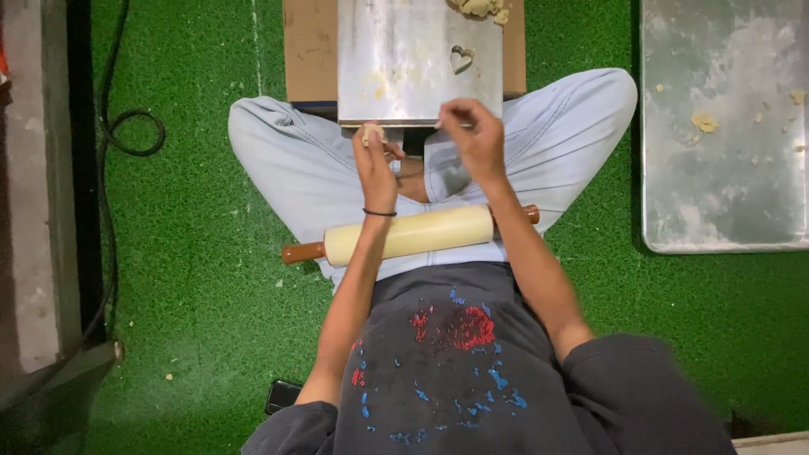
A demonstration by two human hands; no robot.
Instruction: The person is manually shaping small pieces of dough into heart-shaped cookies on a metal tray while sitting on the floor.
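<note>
Left hand [376, 160]: I see it pinching a small dough piece [372, 132] at the metal sheet's [404, 59] near edge.
Right hand [477, 135]: fingers curled narrow — contents unclear.
Rolling pin [409, 235]: across my lap.
Heart cutter [461, 59]: on the sheet.

Flat brown cardboard piece [308, 50] just beyond the hands, under the metal sheet [404, 59], no labels, signs or lit screens visible
</note>
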